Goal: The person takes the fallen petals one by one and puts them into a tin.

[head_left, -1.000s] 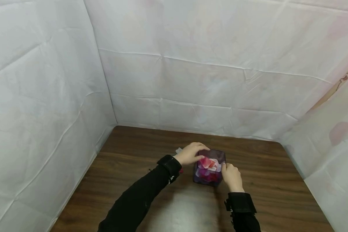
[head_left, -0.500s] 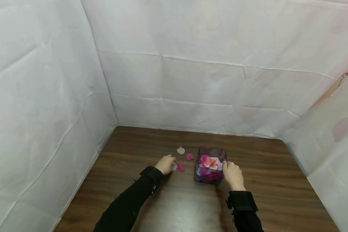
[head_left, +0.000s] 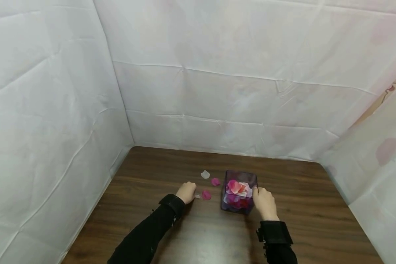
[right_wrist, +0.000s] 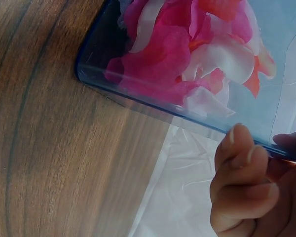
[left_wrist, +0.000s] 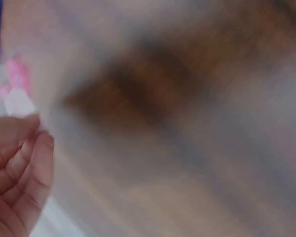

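Observation:
In the head view my left hand (head_left: 186,192) is low over the table, left of the loose petals. The left wrist view shows its thumb and fingers pinched together at a white petal (left_wrist: 19,102), which is partly hidden behind them. A pink petal (head_left: 206,194) lies just to the right. My right hand (head_left: 265,202) grips the right wall of a see-through purple box (head_left: 240,176), thumb over the rim and fingers curled outside. Pink, white and red artificial petals (right_wrist: 163,59) are heaped in the box.
Another pink petal (head_left: 215,182) and a white petal (head_left: 205,174) lie on the brown wooden table (head_left: 145,172), left of the box. White sheeting (head_left: 217,91) hangs along the table's back and sides.
My left hand has left the box's opening and moved left and down to the white petal on the table, uncovering the loose petals. My right hand still holds the box in place.

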Tool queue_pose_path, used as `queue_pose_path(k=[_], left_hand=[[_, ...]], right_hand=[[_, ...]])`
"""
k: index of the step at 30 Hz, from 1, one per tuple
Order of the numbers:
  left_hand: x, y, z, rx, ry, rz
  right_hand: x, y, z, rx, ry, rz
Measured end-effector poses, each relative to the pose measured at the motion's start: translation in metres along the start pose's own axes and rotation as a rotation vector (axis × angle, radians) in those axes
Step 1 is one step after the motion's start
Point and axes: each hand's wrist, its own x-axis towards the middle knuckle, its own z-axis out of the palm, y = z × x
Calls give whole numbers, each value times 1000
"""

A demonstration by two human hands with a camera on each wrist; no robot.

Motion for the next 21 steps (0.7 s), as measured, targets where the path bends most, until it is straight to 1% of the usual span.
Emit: queue_pose_path(k=[2, 4, 8, 11, 13, 16, 18, 21], left_hand=[[6, 6, -11, -6, 15, 32], [14, 18, -25, -44, 21, 52], [32, 55, -52, -129, 42, 76], [45, 83, -65, -121, 60, 105], [53, 96, -69, -100, 68, 131], [62, 110, -72, -70, 54, 154], [66, 117, -72, -67, 37, 171], [71, 126, -70, -77, -8, 199]], right_hand=[[0, 1, 1, 2, 3, -4], [0, 1, 1, 1, 8, -8], [0, 2, 1, 8, 6, -10], [1, 1, -1, 15, 3, -11], [1, 1, -1, 18, -1, -11], [2, 0, -1, 14, 0, -18], [3, 1, 0, 12, 1, -18], [3, 3, 2, 11, 3, -12]])
